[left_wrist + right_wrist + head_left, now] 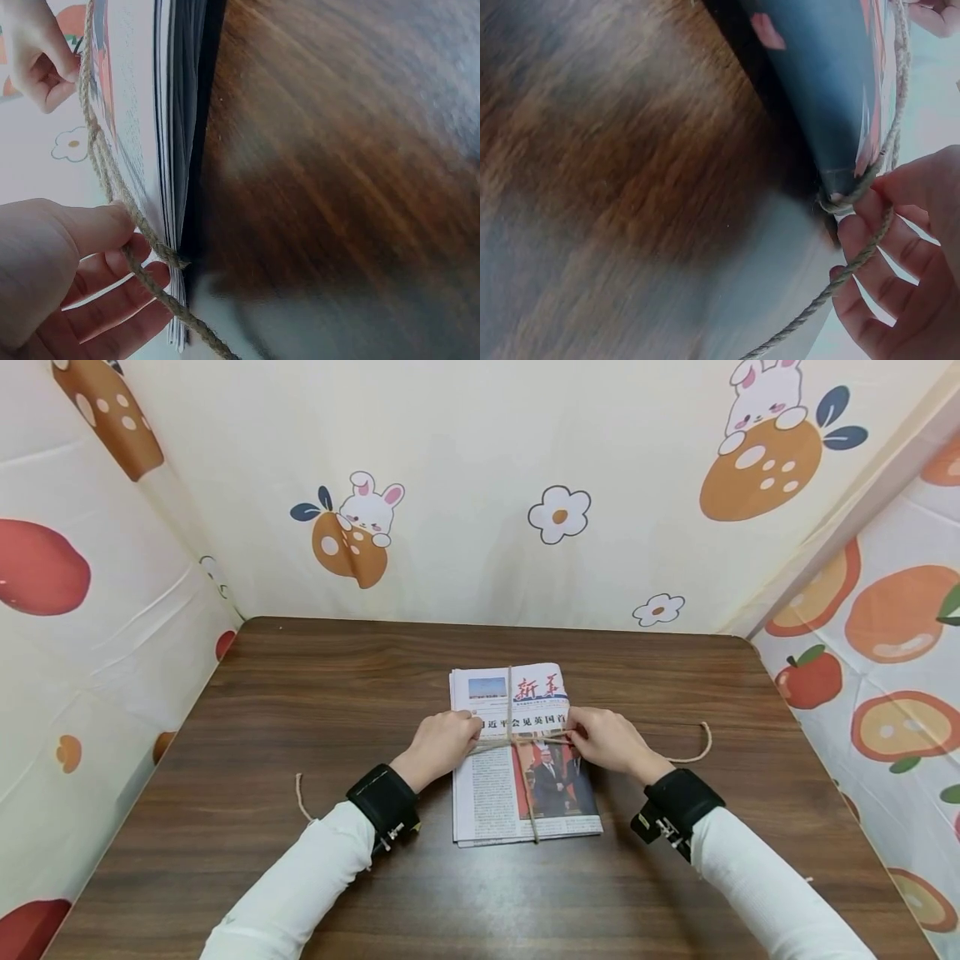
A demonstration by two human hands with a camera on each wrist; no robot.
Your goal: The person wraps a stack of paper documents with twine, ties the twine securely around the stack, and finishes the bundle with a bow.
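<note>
A folded stack of newspapers (491,797) lies on the table, wrapped lengthwise and crosswise with twine (510,702). The strands cross near the middle of the top page. At the stack's left edge my left hand (442,745) pinches one twine end between thumb and forefinger, the other fingers loosely bent in the left wrist view. My right hand (611,743) pinches the other end by the right edge. In the right wrist view this twine (802,319) trails down past the fingers. The stack's underside is hidden.
The brown wooden table (300,677) stands against a printed cloth backdrop (465,552), with more cloth at both sides. A loose twine tail sticks out past the left forearm, and another curls on the table beyond the right wrist. Black bands (682,806) circle both wrists.
</note>
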